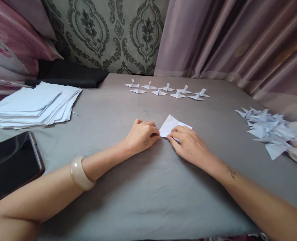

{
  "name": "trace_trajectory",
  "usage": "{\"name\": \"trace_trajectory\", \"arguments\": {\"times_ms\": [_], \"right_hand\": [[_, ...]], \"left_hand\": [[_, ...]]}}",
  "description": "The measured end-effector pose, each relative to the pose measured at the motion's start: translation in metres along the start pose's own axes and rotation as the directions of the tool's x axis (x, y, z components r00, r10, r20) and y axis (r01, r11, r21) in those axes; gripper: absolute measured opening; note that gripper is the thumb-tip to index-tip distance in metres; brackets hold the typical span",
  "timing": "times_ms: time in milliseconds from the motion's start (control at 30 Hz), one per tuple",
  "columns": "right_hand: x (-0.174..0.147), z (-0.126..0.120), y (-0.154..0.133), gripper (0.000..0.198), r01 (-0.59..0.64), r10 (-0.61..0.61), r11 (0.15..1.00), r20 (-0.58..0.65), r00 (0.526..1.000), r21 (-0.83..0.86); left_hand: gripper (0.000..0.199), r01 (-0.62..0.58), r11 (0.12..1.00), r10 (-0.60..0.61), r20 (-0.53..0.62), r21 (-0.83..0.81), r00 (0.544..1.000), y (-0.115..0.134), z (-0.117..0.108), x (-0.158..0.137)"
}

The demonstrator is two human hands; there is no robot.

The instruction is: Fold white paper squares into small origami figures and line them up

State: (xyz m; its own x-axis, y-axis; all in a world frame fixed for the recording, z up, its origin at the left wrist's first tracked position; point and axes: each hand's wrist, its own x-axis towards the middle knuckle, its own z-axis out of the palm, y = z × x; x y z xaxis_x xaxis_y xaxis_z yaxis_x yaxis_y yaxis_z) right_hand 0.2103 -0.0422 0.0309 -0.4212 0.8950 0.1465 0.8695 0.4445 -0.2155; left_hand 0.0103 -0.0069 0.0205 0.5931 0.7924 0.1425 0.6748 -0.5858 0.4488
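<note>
A small folded piece of white paper (168, 125) lies at the middle of the grey cloth-covered table. My left hand (143, 134) pinches its left corner between thumb and fingertips. Over its right part rests my right hand (186, 139), thumb and fingers closed on the near edge, so that part of the paper is hidden. Beyond the hands, several folded paper figures (158, 92) with upright points stand in two rows.
To the left lies a stack of white paper sheets (35, 107), with a black cloth (70, 74) behind it. A dark phone or tablet (16, 164) is nearest my left forearm. At the right sits a heap of folded white paper pieces (269, 127). Curtains (213, 40) border the table (148, 201).
</note>
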Motion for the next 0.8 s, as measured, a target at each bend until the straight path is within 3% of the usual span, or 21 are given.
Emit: {"name": "trace_trajectory", "arguments": {"times_ms": [100,200,467,800], "right_hand": [[0.009,-0.007,0.0,0.023,-0.149,0.142,0.984,0.073,0.987,0.097],[0.019,-0.013,0.003,0.022,-0.223,0.202,0.966,0.156,0.967,0.128],[0.039,-0.025,0.007,0.021,-0.259,0.22,0.963,0.339,0.915,0.074],[0.048,-0.027,0.003,0.015,-0.266,0.257,0.964,0.349,0.901,-0.023]], "left_hand": [[0.017,0.055,0.995,-0.058,-0.037,-0.079,0.998,-0.002,0.004,0.001],[0.017,0.096,0.983,-0.106,-0.055,-0.157,0.993,-0.002,0.007,0.002],[0.017,0.157,0.955,-0.17,-0.033,-0.251,0.985,-0.004,0.01,0.005],[0.015,0.244,0.954,-0.246,0.014,-0.174,0.969,0.002,0.009,0.011]]}}
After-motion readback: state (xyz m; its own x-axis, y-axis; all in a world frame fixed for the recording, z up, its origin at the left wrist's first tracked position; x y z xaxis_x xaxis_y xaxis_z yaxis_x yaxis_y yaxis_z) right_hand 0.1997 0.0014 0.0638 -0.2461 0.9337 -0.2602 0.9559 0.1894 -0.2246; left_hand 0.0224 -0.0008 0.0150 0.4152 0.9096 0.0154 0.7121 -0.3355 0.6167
